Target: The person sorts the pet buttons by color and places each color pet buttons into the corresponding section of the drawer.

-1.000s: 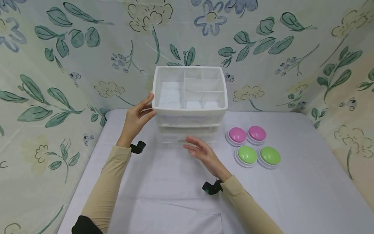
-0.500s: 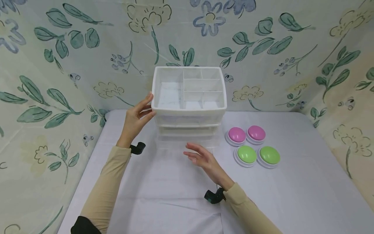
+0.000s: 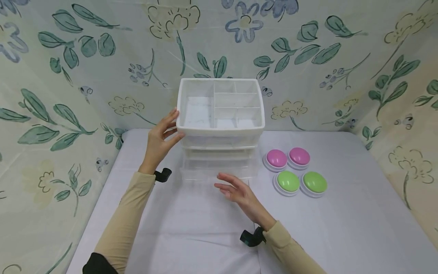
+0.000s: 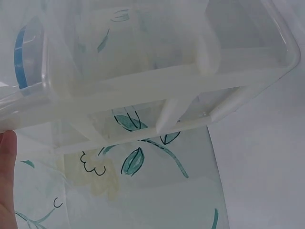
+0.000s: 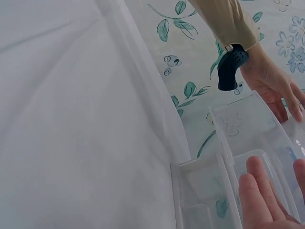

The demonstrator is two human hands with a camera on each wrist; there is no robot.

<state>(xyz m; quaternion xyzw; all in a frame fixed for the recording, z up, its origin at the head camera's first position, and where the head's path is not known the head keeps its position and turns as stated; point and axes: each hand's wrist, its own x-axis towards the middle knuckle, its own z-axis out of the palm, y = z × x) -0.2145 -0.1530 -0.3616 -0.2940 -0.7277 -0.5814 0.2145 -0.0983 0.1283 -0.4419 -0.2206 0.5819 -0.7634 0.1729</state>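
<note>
A white plastic drawer organizer (image 3: 222, 132) with a divided top tray stands against the back cloth. My left hand (image 3: 159, 142) steadies its left side, fingers against the wall and thumb by the front corner. The clear lower drawer (image 3: 202, 171) sticks out toward me. My right hand (image 3: 241, 196) is at this drawer's front edge with its fingers extended; how the fingertips meet the edge is hard to tell. In the right wrist view, the fingers (image 5: 255, 198) overlap the clear drawer. The left wrist view shows the organizer's side (image 4: 138, 83) close up, with one finger (image 4: 7, 176) touching it.
To the right of the organizer stand two pink domed push lights or buttons (image 3: 276, 158) and two green ones (image 3: 288, 181), all on white bases. A white cloth (image 3: 191, 220) covers the table. Floral fabric (image 3: 308, 76) hangs behind and at the sides.
The lower drawer has slid further out of the organizer toward me. My right hand has moved back along with it. The left hand has stayed on the organizer's side.
</note>
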